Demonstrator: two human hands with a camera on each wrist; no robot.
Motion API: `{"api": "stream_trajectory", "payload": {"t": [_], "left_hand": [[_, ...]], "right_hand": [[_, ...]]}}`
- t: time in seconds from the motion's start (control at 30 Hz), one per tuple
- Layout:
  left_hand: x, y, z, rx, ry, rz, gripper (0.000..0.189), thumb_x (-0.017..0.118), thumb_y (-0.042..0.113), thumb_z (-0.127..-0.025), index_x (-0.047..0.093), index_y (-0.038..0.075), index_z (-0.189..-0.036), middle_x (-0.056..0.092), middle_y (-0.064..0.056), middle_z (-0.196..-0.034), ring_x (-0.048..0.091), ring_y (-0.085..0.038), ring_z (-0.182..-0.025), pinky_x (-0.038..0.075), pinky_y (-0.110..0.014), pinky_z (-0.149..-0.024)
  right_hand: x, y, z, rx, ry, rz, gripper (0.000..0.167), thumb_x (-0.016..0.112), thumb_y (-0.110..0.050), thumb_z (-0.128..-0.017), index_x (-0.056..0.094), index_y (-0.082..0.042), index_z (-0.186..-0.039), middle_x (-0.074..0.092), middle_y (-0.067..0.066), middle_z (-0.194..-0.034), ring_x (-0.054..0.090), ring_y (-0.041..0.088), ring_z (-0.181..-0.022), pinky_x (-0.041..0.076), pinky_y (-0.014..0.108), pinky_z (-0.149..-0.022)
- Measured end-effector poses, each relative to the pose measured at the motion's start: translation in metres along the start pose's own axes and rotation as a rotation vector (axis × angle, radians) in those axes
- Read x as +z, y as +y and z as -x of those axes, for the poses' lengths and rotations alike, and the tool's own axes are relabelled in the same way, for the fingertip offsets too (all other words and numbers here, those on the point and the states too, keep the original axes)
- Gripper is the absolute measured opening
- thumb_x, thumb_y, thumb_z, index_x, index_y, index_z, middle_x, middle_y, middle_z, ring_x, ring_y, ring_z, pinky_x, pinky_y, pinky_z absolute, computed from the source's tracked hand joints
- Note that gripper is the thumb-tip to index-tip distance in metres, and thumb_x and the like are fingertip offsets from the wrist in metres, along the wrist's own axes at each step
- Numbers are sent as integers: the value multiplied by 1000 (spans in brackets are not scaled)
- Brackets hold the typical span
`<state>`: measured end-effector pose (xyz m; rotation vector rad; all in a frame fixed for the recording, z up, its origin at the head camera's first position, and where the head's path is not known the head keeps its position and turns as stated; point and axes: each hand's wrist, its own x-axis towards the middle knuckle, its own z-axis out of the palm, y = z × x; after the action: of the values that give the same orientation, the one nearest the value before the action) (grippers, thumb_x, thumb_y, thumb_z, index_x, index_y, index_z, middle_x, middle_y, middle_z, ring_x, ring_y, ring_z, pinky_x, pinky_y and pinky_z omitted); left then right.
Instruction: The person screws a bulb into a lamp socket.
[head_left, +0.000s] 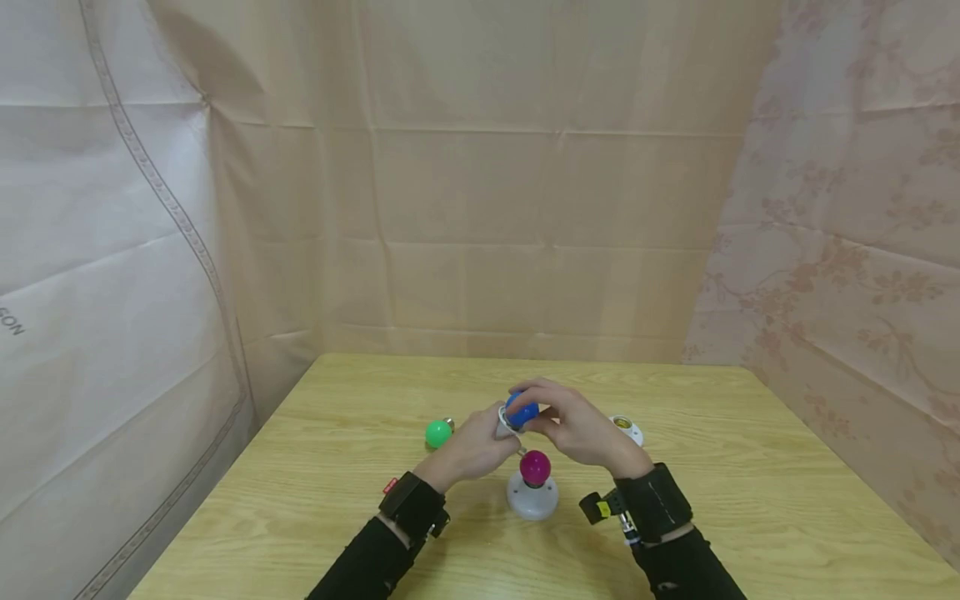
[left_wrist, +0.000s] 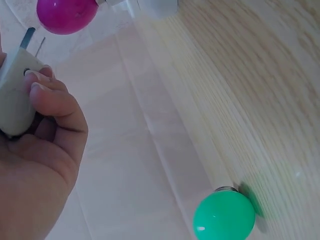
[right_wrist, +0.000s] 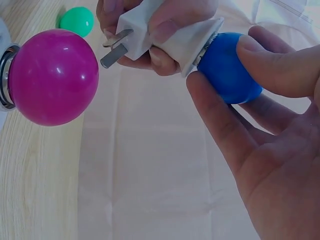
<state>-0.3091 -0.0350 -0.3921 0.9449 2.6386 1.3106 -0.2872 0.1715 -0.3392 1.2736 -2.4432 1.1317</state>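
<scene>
My left hand (head_left: 480,446) grips a white plug-in bulb socket (right_wrist: 142,25), its flat metal prongs (right_wrist: 116,52) pointing out beside the fingers. A blue bulb (right_wrist: 230,67) sits in the mouth of that socket, with a strip of its metal base showing at the rim. The thumb and fingers of my right hand (head_left: 573,421) pinch the blue bulb round its sides. Both hands are raised over the table. Just below them, a magenta bulb (head_left: 536,468) stands upright in a round white lamp base (head_left: 532,502). In the left wrist view the blue bulb is out of sight.
A green bulb (head_left: 438,433) lies on its side on the wooden table (head_left: 300,500), left of my left hand. Behind my right wrist stands another white lamp base (head_left: 627,430), partly hidden, its socket bare. Cloth hangs (head_left: 480,208) at the back and both sides.
</scene>
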Motion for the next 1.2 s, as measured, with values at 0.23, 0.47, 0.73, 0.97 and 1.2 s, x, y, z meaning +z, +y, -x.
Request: {"api": "stream_trajectory", "payload": {"t": [0.23, 0.47, 0.73, 0.97, 1.2], "left_hand": [[-3, 1, 1, 52, -26, 26, 53, 57, 22, -95, 43, 5, -143, 63, -12, -124, 62, -18, -101, 52, -37, -85], [-6, 2, -1, 111, 10, 102, 52, 59, 21, -103, 39, 4, -147, 58, -15, -136, 60, -29, -123, 48, -49, -102], [-6, 0, -5, 46, 105, 118, 48, 66, 31, -100, 51, 8, -139, 63, -14, -129, 61, -33, -121, 50, -53, -99], [-8, -2, -7, 46, 103, 154, 44, 71, 26, -97, 56, 5, -133, 66, -11, -118, 66, -23, -103, 55, -40, -86], [-10, 1, -5, 47, 67, 204, 39, 69, 25, -99, 58, 7, -131, 66, -7, -114, 66, -18, -94, 56, -33, -79]], "right_hand": [[0, -2, -1, 51, 27, 13, 50, 66, 3, -95, 55, -10, -141, 59, 11, -139, 59, 32, -123, 55, 35, -93], [-2, -1, -2, 125, 66, 13, 58, 71, -9, -96, 48, -7, -149, 59, 15, -139, 60, 33, -119, 53, 49, -96], [0, 12, 1, 315, 44, -5, 67, 72, -16, -96, 41, -4, -153, 62, 18, -127, 63, 40, -113, 55, 48, -92], [2, 21, 2, 323, 11, -12, 49, 75, -13, -93, 59, -3, -138, 67, 10, -117, 66, 32, -107, 56, 44, -91], [2, 24, 1, 341, 8, 20, 22, 75, -14, -93, 73, -8, -114, 72, 2, -105, 68, 20, -96, 57, 40, -86]]}}
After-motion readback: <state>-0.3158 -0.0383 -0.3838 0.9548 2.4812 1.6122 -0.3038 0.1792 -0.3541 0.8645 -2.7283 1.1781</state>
